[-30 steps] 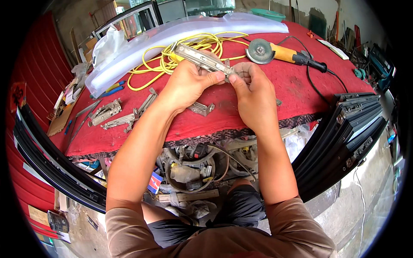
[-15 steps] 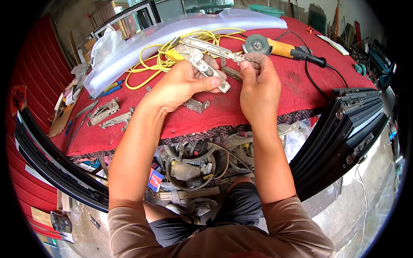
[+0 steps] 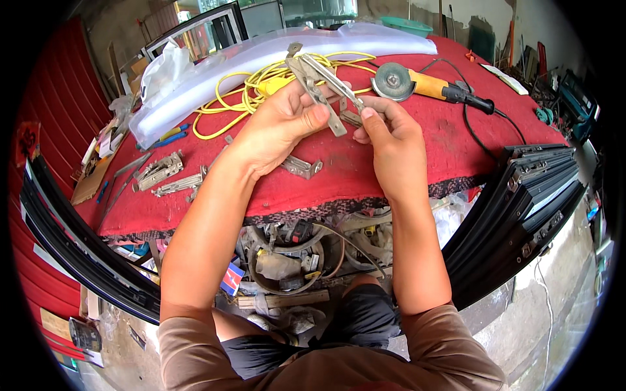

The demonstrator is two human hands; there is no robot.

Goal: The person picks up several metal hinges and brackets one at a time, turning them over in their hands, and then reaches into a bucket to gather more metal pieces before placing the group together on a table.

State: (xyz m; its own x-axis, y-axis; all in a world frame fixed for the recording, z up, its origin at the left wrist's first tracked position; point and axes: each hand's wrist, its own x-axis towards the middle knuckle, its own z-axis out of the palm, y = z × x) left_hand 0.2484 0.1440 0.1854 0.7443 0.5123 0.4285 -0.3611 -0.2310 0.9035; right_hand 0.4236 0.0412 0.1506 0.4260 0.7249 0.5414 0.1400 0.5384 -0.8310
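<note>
Above the red-covered table (image 3: 430, 153), both my hands hold a silver metal window hinge (image 3: 332, 79) with pivoting arms. My left hand (image 3: 277, 130) is closed on its lower arm, the thumb pressed on top and a flat end sticking out past it. The far end of the other arm is pinched between the thumb and fingers of my right hand (image 3: 393, 130). The two arms stand at a narrow angle. Beneath them, another metal hinge piece (image 3: 302, 167) lies on the cloth, partly behind my left wrist. More folded hinges (image 3: 160, 171) rest left of my forearm.
An angle grinder (image 3: 427, 85) lies at the back right, its black cord trailing. Behind my hands are a coiled yellow cable (image 3: 225, 101) and a long plastic-wrapped bundle (image 3: 385, 44). Black frame profiles (image 3: 515, 202) lean at right, others (image 3: 78, 238) at left. A cluttered bucket (image 3: 287, 260) stands below.
The hinge has been turned in my hands, so its arms show more edge-on and lie closer together. My right hand has dropped slightly with its end.
</note>
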